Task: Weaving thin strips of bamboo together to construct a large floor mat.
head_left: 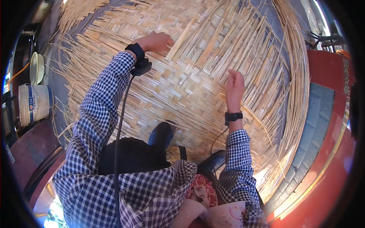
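Left hand (156, 41) over woven mat (167, 89)

I see grey floor (53, 80) carrying a big woven mat (163, 91), beneath left fingers (168, 41) and right fingers (236, 75). Long strips (300, 89) curve well right of right fingers; second straw-coloured piece (78, 12) far up-left of left fingers.

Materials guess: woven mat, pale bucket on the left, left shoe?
Woven mat: split reed or bamboo, probably; flat straw-coloured strips with a slight sheen and loose, splintery ends.

Bucket: likely plastic; smooth, off-white wall with a printed patch, though painted metal isn't ruled out.

Left shoe: rubber or leather, can't tell; dark, smooth surface with a bluish sheen.
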`<state>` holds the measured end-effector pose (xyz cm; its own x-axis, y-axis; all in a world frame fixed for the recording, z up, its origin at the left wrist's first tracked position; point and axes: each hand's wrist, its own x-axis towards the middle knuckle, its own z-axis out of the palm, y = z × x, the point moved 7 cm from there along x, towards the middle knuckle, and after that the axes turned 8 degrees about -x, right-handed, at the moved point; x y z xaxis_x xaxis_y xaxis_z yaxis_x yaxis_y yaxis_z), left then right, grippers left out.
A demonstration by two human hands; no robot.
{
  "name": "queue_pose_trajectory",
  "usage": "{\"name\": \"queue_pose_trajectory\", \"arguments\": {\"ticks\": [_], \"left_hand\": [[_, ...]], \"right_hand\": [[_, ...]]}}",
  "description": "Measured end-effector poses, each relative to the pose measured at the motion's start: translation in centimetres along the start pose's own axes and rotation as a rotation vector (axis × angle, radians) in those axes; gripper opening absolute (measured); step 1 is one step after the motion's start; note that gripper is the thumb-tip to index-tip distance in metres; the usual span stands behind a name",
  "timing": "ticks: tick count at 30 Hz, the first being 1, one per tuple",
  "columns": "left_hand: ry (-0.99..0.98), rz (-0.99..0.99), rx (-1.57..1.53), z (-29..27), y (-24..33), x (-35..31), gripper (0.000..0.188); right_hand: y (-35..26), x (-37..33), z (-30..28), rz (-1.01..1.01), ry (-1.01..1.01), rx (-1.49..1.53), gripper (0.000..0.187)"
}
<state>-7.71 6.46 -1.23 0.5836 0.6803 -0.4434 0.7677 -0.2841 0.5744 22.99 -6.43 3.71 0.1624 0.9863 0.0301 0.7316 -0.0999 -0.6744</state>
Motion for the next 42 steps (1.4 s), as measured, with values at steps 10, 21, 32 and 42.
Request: {"name": "queue_pose_trajectory", "arguments": {"ticks": [10,21,32,42], "left_hand": [[0.240,0.257,-0.275,0.9,1.7,0.7,0.016],[0.109,0.131,-0.374,2.4,0.1,-1.2,0.021],[0.037,-0.036,-0.503,1.7,-0.8,-1.1,0.019],[0.041,0.083,-0.367,1.6,0.1,0.1,0.019]], "right_hand": [[5.0,-1.0,-2.1,-0.203,-0.411,-0.535,0.020],[6.6,-0.7,-0.5,0.351,-0.717,0.125,0.009],[5.2,1.1,-0.3,0.146,-0.679,-0.010,0.023],[4.4,-0.7,-1.1,-0.068,-0.437,-0.442,0.028]]}}
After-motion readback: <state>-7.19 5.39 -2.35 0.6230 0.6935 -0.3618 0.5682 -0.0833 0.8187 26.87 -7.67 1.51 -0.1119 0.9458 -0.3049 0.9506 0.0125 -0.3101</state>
